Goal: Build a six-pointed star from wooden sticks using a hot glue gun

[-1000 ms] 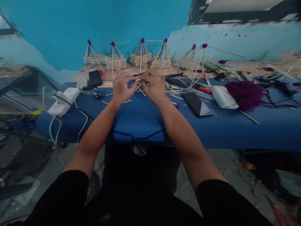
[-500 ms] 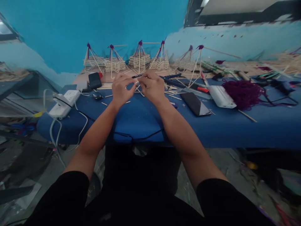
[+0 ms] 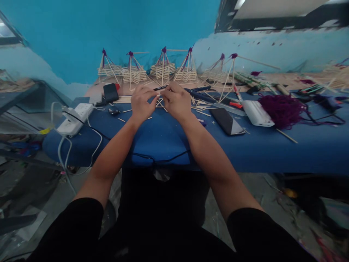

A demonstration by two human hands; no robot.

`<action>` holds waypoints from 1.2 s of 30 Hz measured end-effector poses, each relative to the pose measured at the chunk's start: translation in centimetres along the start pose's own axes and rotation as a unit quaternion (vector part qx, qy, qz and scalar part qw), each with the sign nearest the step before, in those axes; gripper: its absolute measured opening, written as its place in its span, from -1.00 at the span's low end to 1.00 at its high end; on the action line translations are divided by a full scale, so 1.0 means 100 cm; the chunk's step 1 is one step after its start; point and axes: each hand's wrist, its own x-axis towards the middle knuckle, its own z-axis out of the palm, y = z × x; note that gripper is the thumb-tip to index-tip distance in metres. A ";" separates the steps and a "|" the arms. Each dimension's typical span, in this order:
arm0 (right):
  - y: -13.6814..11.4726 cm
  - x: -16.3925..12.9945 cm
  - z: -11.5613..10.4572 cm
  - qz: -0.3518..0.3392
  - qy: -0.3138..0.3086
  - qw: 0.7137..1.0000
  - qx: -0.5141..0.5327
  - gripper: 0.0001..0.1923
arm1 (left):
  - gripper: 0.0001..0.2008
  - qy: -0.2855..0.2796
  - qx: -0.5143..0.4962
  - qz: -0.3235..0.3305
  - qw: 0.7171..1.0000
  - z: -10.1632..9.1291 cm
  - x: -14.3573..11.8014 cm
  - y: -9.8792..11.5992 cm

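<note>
My left hand (image 3: pixel 142 103) and my right hand (image 3: pixel 176 100) meet over the middle of the blue table (image 3: pixel 160 136). Thumb and forefinger of each are pinched together, fingertips nearly touching. Something small and pale shows at the fingertips, too small to name. Just below them lie crossed thin wooden sticks (image 3: pixel 160 104), partly hidden by my hands. More loose sticks (image 3: pixel 200 107) are scattered to the right of my right hand. Behind my hands stands a row of stick models, among them a layered one (image 3: pixel 163 69) with purple yarn tied at its peak.
On the right lie a dark phone (image 3: pixel 227 121), a white power bank (image 3: pixel 257 113) and a heap of purple yarn (image 3: pixel 283 110). To the left are a white power strip (image 3: pixel 75 119) with cables, a computer mouse (image 3: pixel 113 110) and a black case (image 3: pixel 110 92). A blue wall rises behind.
My hands keep almost the same pinch, and the pale bit between the fingertips shows less now. The whole view has shifted very slightly; nothing else has visibly moved.
</note>
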 end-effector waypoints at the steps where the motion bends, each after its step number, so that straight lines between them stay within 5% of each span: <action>1: 0.000 0.000 0.001 0.000 0.000 1.000 0.003 -0.64 | -0.69 -0.003 -0.006 -0.005 1.000 -0.001 0.000 0.000; 8: 0.002 -0.001 -0.005 0.058 0.089 0.990 0.091 -0.60 | -0.84 0.055 -0.120 -0.145 0.981 -0.006 0.009 0.009; 13: 0.019 0.007 -0.002 0.138 0.169 0.960 0.176 -0.46 | -0.82 0.123 -0.242 -0.328 0.905 -0.004 0.019 0.013; 24: 0.000 0.007 -0.008 0.099 0.053 0.958 0.264 -0.31 | -0.85 0.097 -0.311 -0.415 0.849 -0.012 0.023 0.018; 31: -0.004 0.006 -0.011 0.054 -0.013 0.968 0.246 -0.47 | -0.92 0.104 -0.381 -0.465 0.792 -0.010 0.023 0.015; 36: -0.006 0.005 -0.012 0.050 -0.037 0.967 0.248 -0.51 | -0.91 0.103 -0.391 -0.469 0.785 -0.011 0.023 0.012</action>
